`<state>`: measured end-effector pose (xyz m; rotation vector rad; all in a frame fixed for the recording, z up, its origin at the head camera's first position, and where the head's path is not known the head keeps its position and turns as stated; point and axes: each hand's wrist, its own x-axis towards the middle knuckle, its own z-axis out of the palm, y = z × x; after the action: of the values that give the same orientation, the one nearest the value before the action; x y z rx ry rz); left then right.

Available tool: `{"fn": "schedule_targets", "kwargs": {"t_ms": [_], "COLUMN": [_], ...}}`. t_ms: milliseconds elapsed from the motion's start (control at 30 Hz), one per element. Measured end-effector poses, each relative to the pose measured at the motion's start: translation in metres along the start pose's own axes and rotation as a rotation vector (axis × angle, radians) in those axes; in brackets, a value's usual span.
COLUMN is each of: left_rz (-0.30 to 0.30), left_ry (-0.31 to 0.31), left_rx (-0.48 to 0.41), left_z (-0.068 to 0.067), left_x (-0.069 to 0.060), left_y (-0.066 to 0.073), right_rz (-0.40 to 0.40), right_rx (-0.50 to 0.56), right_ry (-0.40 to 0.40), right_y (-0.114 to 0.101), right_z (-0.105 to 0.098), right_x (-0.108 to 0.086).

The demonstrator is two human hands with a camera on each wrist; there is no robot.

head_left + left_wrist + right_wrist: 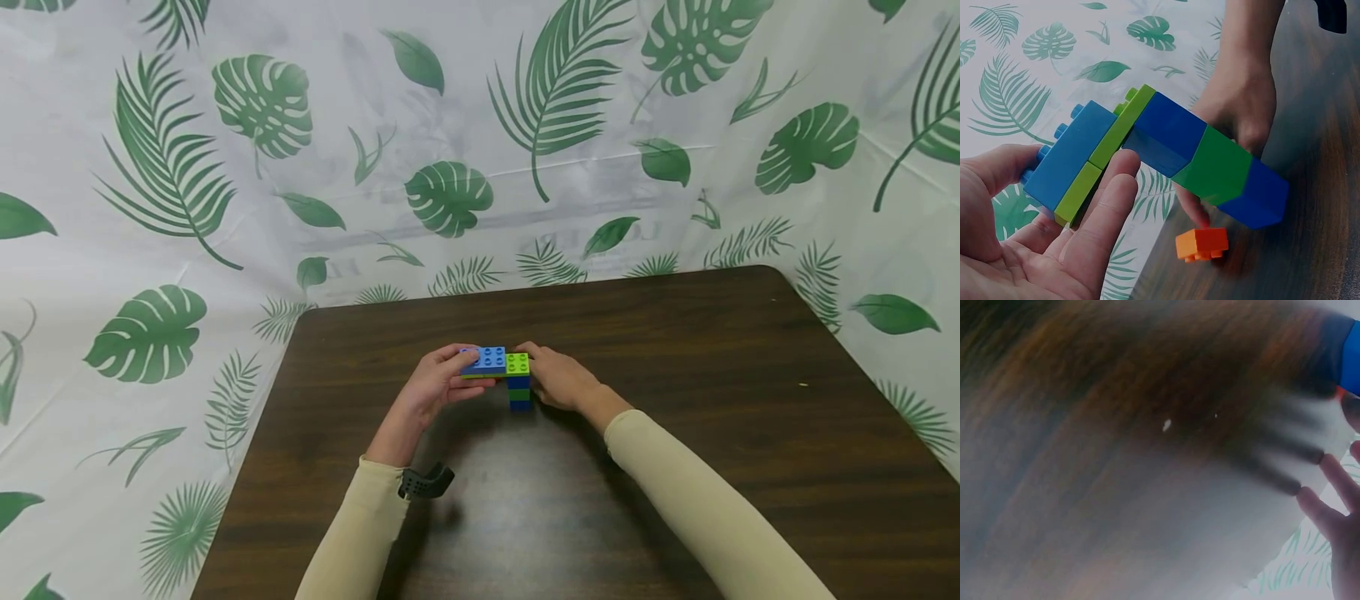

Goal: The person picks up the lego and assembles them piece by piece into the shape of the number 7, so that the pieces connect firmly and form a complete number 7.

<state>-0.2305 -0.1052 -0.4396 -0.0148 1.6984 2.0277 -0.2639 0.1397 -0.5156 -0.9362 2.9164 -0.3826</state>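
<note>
My left hand [437,379] holds a light blue brick [491,358] between the thumb on top and fingers below. This brick spans two lime green pieces, a seam showing between them in the left wrist view. One lime piece [1124,124] caps an upright stack of a dark blue brick [1166,130], a green brick [1213,165] and another dark blue brick [1255,195] on the table. Beside the stack is my right hand [558,379], partly hidden behind it. One of its fingers touches a small orange brick [1202,244]; other fingers extend straight to the tabletop.
The dark wooden table [675,350] ends at a back edge, against a white curtain [360,100] printed with green leaves. Small light specks [1167,425] lie on the wood. A black band [426,482] is at the left wrist.
</note>
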Motion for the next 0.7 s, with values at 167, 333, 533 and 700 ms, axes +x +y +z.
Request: {"fn": "schedule_targets", "kwargs": {"t_ms": [167,333,533,700], "left_rz": [-0.002,0.001,0.003,0.006], "left_ry": [-0.002,-0.003,-0.003,-0.009], "left_rx": [-0.003,-0.008,-0.015,-0.012], "left_z": [-0.0004,0.0002,0.0006,0.0007], "left_x": [0.0002,-0.0006,-0.0008,-0.0003], "left_y": [-0.0005,0.0005,0.0010,0.0005], "right_rz": [0.008,0.014,-0.011,-0.016], "right_rx": [0.026,-0.079,-0.164,-0.205], "right_ry": [0.057,-0.027,-0.069,-0.088], "right_y": [0.0015,-0.0009,-0.0021,-0.0008], "right_z": [0.0021,0.0007,-0.0007,0.0002], "right_x": [0.0000,0.0006,0.0011,0.0028]}}
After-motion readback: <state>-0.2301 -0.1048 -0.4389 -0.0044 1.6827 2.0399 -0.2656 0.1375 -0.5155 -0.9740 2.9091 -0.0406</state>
